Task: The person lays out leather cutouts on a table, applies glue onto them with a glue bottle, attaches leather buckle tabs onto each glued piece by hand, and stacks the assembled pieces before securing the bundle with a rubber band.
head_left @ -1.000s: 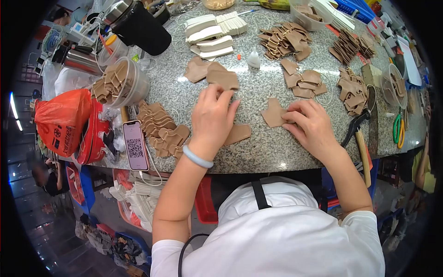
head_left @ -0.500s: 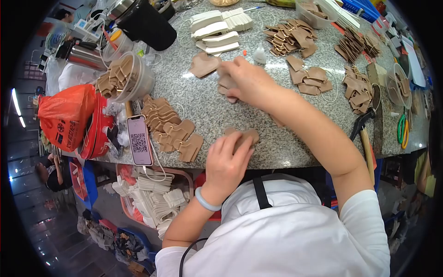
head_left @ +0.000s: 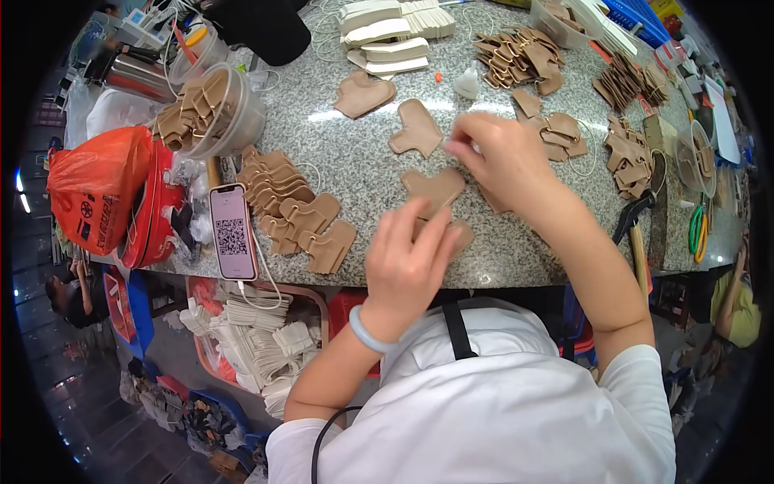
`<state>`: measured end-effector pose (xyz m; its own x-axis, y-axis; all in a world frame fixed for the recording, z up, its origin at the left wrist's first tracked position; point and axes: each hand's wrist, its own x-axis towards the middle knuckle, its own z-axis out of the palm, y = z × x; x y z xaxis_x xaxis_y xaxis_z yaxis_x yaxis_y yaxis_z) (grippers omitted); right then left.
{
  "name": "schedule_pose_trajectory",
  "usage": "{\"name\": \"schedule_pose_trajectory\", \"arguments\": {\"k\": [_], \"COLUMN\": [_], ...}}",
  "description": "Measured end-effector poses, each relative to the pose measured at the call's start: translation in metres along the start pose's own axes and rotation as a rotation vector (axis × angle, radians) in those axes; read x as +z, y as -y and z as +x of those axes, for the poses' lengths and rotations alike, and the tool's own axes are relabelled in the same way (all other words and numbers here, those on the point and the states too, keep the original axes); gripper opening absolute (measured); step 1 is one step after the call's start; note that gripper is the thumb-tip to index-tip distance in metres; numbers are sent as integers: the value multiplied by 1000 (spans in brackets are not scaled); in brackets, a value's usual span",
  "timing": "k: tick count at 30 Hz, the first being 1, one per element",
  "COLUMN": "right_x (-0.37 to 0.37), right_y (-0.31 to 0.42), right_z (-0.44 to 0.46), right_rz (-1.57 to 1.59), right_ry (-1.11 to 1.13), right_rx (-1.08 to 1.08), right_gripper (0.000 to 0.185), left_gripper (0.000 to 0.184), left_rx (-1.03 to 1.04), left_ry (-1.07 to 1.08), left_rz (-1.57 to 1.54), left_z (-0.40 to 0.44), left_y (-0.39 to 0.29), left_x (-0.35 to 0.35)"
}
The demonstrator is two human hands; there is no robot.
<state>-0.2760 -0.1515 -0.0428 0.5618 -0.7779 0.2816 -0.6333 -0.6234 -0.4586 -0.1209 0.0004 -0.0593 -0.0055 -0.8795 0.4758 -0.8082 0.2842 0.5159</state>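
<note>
My left hand point(head_left: 409, 256), with a pale bangle at its wrist, is over brown pieces near the table's front edge, its fingers apart. Under its fingertips lies a brown piece point(head_left: 435, 187), and another shows beside them. My right hand point(head_left: 501, 155) is just right of a flat brown piece point(head_left: 417, 129); its thumb and index finger are near each other, and whether anything is between them is too small to tell. A further brown piece point(head_left: 364, 93) lies up and to the left. Part of one more brown piece shows beneath my right hand.
A phone point(head_left: 233, 232) with a cable and hooked brown pieces point(head_left: 316, 218) are at left, near a plastic tub point(head_left: 242, 121). White bundles point(head_left: 387, 36) lie at the back. A black-headed hammer point(head_left: 634, 216) is at right. People are at both sides.
My right hand has moved right and down, off the upper brown piece, which now lies flat. My left hand has shifted slightly right and its fingers have spread, with another brown piece now showing above them.
</note>
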Motion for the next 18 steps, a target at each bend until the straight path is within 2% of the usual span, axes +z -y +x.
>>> {"name": "schedule_pose_trajectory", "arguments": {"k": [1, 3, 4, 7, 8, 11, 14, 18], "right_x": [0, 7, 12, 20, 20, 9, -8, -56], "right_y": [2, -8, -11, -19, -21, -20, -23, -33], "right_z": [7, 29, 34, 33, 28, 6, -12, -58], "right_rz": [-36, -64, -78, -162, -161, -123, -67, 126], "right_ry": [-25, -120, -3, 61, 65, 15, -119, -36], "right_rx": [-105, -460, -452, -409, -409, -205, -203, 56], "right_gripper": [12, 10, 15, 17, 17, 21, 19, 17], "left_gripper": [28, 29, 29, 28, 28, 29, 30, 33], "left_rx": [9, 35, 43, 52, 48, 84, 61, 127], "left_ry": [5, 57, 56, 156, 157, 102, 68, 226], "left_rz": [49, 141, 141, 162, 161, 147, 167, 15], "left_z": [8, 20, 23, 29, 28, 21, 7, -24], "left_y": [2, 10, 13, 20, 25, 37, 14, -8], "left_x": [2, 7, 7, -4, -7, -12, -19, -15]}}
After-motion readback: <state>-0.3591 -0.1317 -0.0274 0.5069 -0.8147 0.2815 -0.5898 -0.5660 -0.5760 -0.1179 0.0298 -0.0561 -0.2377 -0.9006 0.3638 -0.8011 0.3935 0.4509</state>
